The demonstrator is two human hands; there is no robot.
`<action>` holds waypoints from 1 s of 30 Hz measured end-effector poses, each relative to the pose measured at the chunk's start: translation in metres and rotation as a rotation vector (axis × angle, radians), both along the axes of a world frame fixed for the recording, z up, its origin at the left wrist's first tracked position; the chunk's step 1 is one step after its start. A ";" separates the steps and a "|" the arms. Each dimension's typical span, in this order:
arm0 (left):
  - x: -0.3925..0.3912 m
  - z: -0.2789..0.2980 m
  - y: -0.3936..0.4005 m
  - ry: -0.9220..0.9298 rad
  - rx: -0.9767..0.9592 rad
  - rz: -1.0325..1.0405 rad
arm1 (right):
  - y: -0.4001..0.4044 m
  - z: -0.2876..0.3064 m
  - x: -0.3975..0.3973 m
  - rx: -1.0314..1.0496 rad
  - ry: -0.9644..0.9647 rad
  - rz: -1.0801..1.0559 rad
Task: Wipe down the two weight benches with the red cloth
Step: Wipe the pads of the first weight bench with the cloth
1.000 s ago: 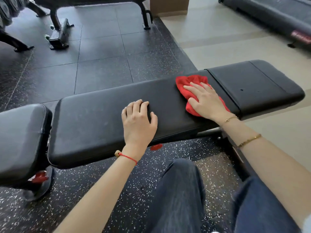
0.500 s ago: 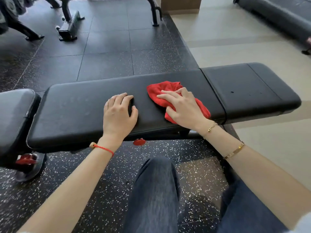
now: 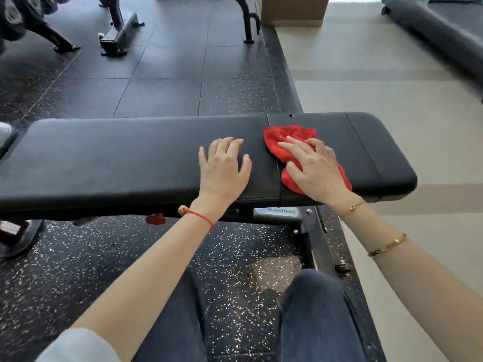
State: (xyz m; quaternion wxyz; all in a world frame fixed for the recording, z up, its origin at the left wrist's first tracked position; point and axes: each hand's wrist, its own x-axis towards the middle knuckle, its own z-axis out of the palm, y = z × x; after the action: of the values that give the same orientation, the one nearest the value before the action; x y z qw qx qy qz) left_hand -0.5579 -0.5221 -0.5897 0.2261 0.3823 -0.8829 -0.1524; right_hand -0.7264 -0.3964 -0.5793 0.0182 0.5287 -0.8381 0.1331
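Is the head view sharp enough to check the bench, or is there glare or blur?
Head view: daylight sheen on the bench top; left hand fingertips slightly blurred; right hand and red cloth fairly sharp; wide-angle bending at the edges; top corners soft.

I see two kinds of floor. On the left lie dark rubber tiles (image 3: pixel 167 95), black with white speckles, the seams between them plain. On the right the floor (image 3: pixel 379 82) is pale beige and smooth, crossed by a few darker bands, and bright light falls on it. The tile edge runs up and back between the two. At the top left stand black metal legs (image 3: pixel 117 30) of gym gear on the tiles. A cardboard box (image 3: pixel 295 11) sits at the top, where the tiles meet the pale floor. A dark machine (image 3: pixel 444 22) fills the top right corner.
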 end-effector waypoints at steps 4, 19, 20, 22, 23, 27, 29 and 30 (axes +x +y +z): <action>-0.014 -0.011 0.006 -0.034 -0.025 0.050 | -0.032 0.004 -0.044 0.032 -0.072 -0.095; -0.015 -0.013 0.013 0.002 -0.117 0.105 | 0.009 -0.004 -0.049 -0.018 -0.075 0.204; -0.015 -0.013 0.013 0.003 -0.116 0.102 | 0.007 -0.004 -0.054 -0.016 -0.075 0.174; -0.015 -0.014 0.013 0.009 -0.115 0.103 | -0.006 -0.003 -0.062 0.000 -0.068 0.118; -0.016 -0.014 0.013 0.011 -0.115 0.105 | -0.015 -0.001 -0.064 0.009 -0.073 0.093; -0.016 -0.014 0.014 0.012 -0.107 0.118 | -0.058 0.008 -0.060 0.059 -0.123 0.031; -0.017 -0.015 0.014 0.002 -0.114 0.124 | -0.066 0.009 -0.049 0.064 -0.116 0.062; -0.018 -0.015 0.014 0.002 -0.117 0.129 | -0.063 0.009 -0.041 0.056 -0.105 0.098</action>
State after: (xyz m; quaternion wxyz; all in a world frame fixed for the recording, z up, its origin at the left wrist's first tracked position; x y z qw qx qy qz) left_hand -0.5757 -0.5081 -0.6049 0.2584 0.4242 -0.8636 -0.0860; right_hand -0.7675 -0.4598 -0.5707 -0.0472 0.5616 -0.8144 0.1380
